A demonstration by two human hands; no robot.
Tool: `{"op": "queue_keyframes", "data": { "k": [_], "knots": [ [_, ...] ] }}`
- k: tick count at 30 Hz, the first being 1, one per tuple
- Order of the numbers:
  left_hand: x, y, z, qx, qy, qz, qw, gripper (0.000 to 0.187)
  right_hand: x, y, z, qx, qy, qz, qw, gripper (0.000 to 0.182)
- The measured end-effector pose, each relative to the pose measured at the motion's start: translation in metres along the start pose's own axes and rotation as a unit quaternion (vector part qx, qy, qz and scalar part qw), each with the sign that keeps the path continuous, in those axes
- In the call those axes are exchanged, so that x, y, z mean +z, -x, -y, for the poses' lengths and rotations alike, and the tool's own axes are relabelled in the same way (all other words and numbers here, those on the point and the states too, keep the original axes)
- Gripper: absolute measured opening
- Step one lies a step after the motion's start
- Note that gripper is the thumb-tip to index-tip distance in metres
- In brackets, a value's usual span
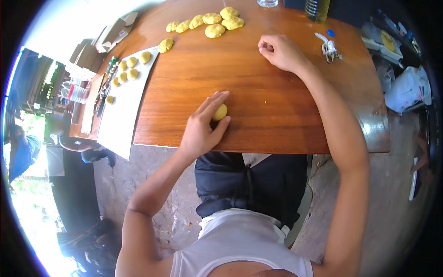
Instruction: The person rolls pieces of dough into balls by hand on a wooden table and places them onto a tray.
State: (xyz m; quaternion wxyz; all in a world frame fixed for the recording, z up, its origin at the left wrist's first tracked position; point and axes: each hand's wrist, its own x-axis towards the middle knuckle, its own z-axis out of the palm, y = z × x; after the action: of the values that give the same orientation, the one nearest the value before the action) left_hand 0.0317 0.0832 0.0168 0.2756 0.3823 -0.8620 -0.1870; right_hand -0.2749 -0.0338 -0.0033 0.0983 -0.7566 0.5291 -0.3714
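My left hand [203, 125] lies low over the front part of the wooden table, cupped around a smooth yellow dough ball [221, 112] between the thumb and the fingers. Farther back and to the right, my right hand [280, 54] rests on the table with its fingers curled into a loose fist; I see nothing in it. Rough yellow dough lumps [212, 18] sit in a group at the far side, and one more lump [165, 45] lies by the corner of a white board. Several smooth dough balls [133, 74] stand on that white board [121, 121] at the left.
Beyond my right hand lie a blue cap [330, 33] and a small white bundle with metal parts [329, 50]. A bottle of yellow liquid [317, 10] and a clear glass [267, 3] stand at the back. Cardboard boxes [87, 57] are at the left, a white bag [408, 90] at the right.
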Motion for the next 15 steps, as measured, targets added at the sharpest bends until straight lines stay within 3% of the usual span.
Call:
{"op": "queue_keyframes", "data": {
  "k": [5,8,10,13,15],
  "knots": [
    [-0.003,-0.012,0.012,-0.033,-0.021,0.021,0.999,0.063,0.003,0.000,-0.001,-0.008,0.010,-0.008,1.000,0.012],
    [0.008,-0.046,0.016,-0.008,-0.038,-0.021,0.999,0.060,0.000,0.001,0.002,-0.010,0.038,-0.007,0.999,0.011],
    [0.015,-0.074,0.027,0.172,-0.082,0.002,0.982,0.049,0.000,0.000,0.002,-0.005,0.015,0.007,1.000,0.011],
    [0.035,-0.098,0.028,0.200,-0.067,0.060,0.976,0.039,0.003,0.000,0.001,-0.008,0.006,-0.015,1.000,0.012],
    [0.041,-0.088,0.021,0.181,-0.065,0.045,0.980,0.036,0.002,0.000,0.000,-0.017,0.011,-0.013,1.000,0.012]
  ]
}}
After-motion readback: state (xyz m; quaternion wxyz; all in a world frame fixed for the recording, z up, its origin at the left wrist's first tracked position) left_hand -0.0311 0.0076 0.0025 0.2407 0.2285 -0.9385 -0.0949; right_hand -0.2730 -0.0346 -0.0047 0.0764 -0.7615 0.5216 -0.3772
